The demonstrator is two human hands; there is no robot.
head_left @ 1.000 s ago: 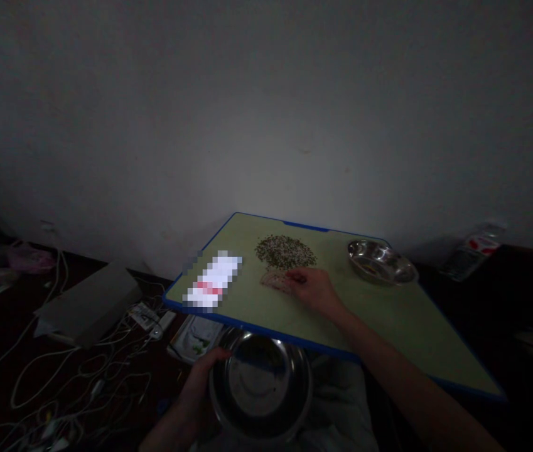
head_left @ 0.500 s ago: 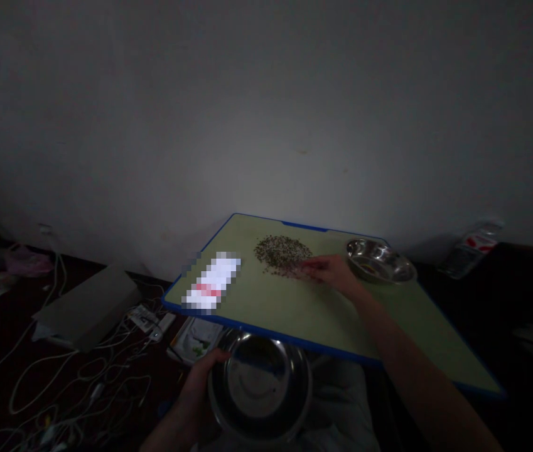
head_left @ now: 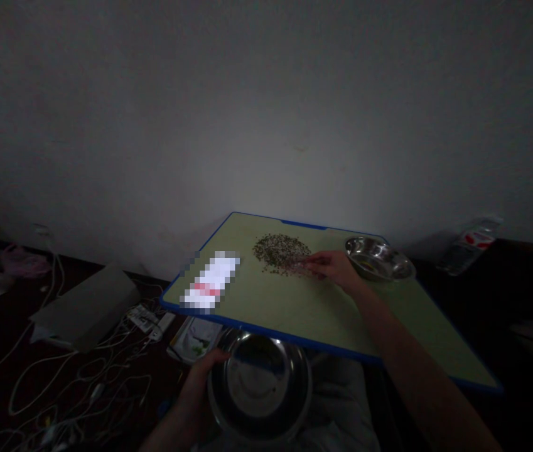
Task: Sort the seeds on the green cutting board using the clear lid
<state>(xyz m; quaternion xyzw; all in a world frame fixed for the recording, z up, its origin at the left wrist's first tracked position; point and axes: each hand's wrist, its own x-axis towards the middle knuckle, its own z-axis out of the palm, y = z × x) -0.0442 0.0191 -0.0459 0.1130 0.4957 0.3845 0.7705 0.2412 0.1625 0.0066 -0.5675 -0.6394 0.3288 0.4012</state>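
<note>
A heap of small mixed dark and pale grains or seeds [head_left: 278,250] lies spread on the pale green tabletop [head_left: 266,307]. At its right edge is my right hand [head_left: 332,269], palm down with the fingers drawn together. A faint pinkish blur lies at the fingertips over the grains; what they hold, if anything, I cannot make out. Below the table's front edge, my left hand [head_left: 204,373] grips the left rim of a stainless steel bowl [head_left: 259,386], thumb over the rim. The bowl's inside shows shiny metal with a few small dark specks.
A second steel bowl [head_left: 379,258] stands at the table's back right. On the left lies a blurred-out bright phone-like object [head_left: 212,282]. A grey box [head_left: 87,307] and tangled white cables [head_left: 91,376] cover the floor at left. A clear bottle [head_left: 468,246] leans near the wall.
My right fingers have shifted slightly at the right side of the heap, and its near edge looks a little drawn in. My left hand keeps its hold on the bowl.
</note>
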